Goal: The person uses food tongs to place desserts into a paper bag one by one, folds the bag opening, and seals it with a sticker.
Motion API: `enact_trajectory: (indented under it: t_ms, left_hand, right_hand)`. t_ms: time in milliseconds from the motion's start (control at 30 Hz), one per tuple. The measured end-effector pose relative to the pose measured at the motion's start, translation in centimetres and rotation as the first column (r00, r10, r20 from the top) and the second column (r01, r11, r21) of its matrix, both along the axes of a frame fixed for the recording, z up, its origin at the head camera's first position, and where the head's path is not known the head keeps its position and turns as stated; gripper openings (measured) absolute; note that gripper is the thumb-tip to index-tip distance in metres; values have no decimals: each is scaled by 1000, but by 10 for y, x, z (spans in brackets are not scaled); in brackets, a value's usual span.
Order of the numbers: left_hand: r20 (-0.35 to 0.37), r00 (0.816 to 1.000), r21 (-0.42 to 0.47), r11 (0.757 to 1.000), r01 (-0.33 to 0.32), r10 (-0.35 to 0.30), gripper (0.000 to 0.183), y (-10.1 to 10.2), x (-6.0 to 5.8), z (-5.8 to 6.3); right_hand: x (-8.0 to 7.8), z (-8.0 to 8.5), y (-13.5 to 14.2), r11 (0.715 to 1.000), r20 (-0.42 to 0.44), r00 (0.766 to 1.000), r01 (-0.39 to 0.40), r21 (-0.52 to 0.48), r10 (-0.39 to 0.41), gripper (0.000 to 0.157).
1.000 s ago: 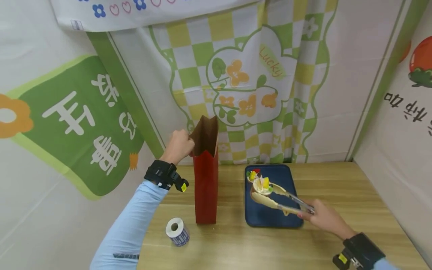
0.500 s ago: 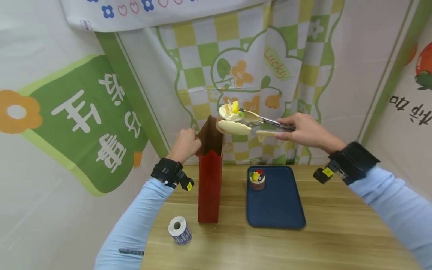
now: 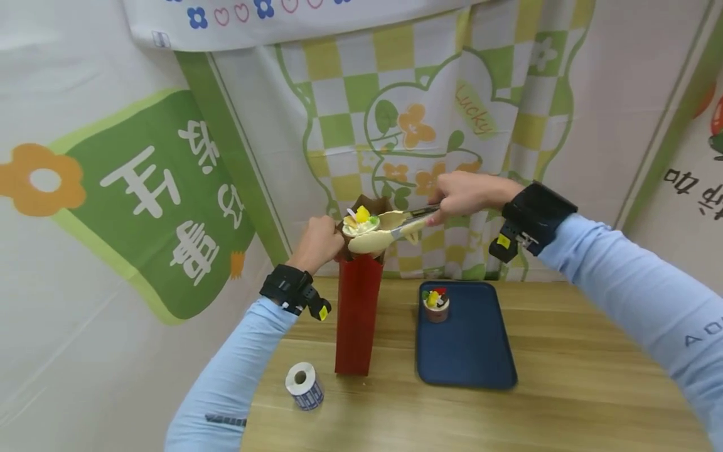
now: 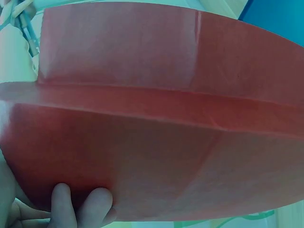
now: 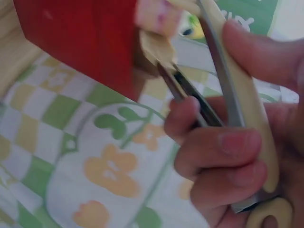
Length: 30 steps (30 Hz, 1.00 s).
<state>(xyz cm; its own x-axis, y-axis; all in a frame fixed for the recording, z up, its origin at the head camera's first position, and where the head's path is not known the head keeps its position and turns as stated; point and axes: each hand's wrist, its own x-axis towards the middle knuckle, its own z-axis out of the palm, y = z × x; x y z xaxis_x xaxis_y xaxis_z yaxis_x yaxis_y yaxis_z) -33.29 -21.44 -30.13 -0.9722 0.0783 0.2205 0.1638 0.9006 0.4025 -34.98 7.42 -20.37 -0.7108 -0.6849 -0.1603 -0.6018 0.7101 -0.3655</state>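
A tall red paper bag [image 3: 358, 314] stands upright with its brown inside showing at the open top. My left hand [image 3: 317, 243] grips the bag's top left edge; in the left wrist view its fingertips [image 4: 96, 204] press on the red paper. With my right hand [image 3: 465, 193] I hold cream-tipped metal tongs [image 3: 390, 233], fingers curled round both arms in the right wrist view. Between the tong tips is a small cupcake [image 3: 360, 223] with cream and yellow and green toppings. It sits right at the bag's mouth; how far inside, I cannot tell.
To the right of the bag lies a dark blue tray [image 3: 465, 351], with a second cupcake [image 3: 436, 306] in its far left corner. A roll of labels [image 3: 305, 386] stands at the front left on the wooden table [image 3: 418, 420]. A checked curtain [image 3: 350, 94] hangs behind.
My right hand has lifted the cupcake in the tongs off the tray and carried it up and left to the bag's mouth. The left hand keeps its grip on the bag.
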Motion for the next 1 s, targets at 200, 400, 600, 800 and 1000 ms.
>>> enact_trajectory:
  t_ms: [200,400,600,800,1000]
  left_hand:
    - [-18,1000,3,1000,9,-9,23,-1,1,1]
    - [-31,999,-10,999,30,-31,24,1,3,1]
    - [-20,999,-7,1000,29,-29,28,2,5,0]
    - [-18,1000,-25,999,25,-25,29,2,2,2]
    - [-19,999,-57,998,36,-37,24,6,5,3]
  right_hand:
    - [-21,34,-16,986,167,986,-26,167,-3,29]
    - [-33,43,-35,964,150,988,-21,263,-19,31]
    - [-23,34,-85,879,-29,999,0,477,16,36]
    - [-16,16,-122,847,-176,983,48,529,54,23]
    - [0,-4,-138,862,-191,982,100,497,-4,13]
